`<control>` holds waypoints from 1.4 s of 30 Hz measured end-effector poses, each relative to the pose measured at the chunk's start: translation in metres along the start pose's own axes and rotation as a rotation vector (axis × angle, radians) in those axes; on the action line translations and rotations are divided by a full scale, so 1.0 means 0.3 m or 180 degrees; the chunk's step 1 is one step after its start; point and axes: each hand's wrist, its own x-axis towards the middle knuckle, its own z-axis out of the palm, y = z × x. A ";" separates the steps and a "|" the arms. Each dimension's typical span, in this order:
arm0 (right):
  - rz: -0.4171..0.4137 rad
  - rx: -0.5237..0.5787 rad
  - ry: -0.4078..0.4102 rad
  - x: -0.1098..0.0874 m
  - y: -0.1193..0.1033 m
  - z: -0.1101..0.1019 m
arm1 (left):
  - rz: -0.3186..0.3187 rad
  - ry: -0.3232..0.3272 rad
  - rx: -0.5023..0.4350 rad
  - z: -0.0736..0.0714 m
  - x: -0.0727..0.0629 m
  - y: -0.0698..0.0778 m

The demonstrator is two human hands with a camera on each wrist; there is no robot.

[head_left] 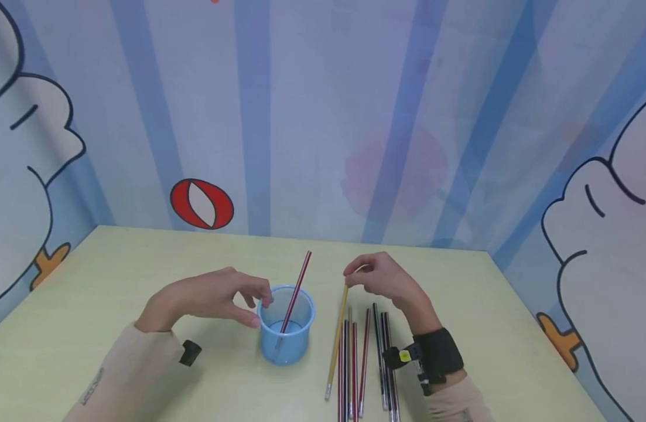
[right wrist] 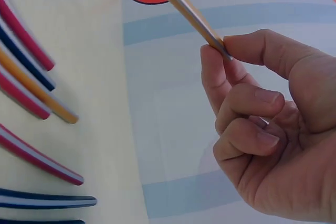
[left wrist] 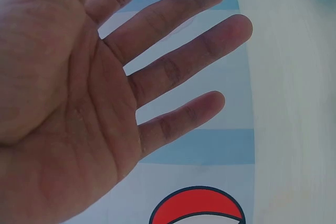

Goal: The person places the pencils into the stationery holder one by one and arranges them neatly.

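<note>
A light-blue mesh pen holder (head_left: 284, 349) stands upright on the table, with one red striped pencil (head_left: 300, 278) leaning in it. At the holder's left rim, my left hand (head_left: 212, 295) holds the edge between thumb and index finger. The other left fingers (left wrist: 191, 56) stretch out straight and apart. My right hand (head_left: 388, 281) pinches a yellow pencil (head_left: 337, 343) by its far end between thumb and index finger; its remaining fingers curl toward the palm. That pencil slants down toward me, eraser end nearest. Whether the eraser touches the table I cannot tell.
Several striped pencils (head_left: 365, 357), red, black and yellow, lie side by side below my right hand. Darker pencils (head_left: 379, 351) lie partly under the right wrist strap. A printed blue-striped backdrop (head_left: 312, 146) rises behind the table's back edge (head_left: 159, 230).
</note>
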 end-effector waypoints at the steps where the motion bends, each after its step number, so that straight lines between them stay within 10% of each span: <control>1: -0.0030 0.0021 0.0016 -0.002 -0.005 -0.006 | -0.0005 0.0000 -0.0006 -0.001 -0.001 -0.001; 26: -0.0536 0.0675 0.0891 -0.121 -0.105 -0.133 | -0.0097 0.0083 0.0051 0.025 0.009 -0.007; 42: -0.0831 0.0986 0.1017 -0.086 -0.131 -0.060 | -0.0016 0.0078 0.0065 0.014 0.014 -0.012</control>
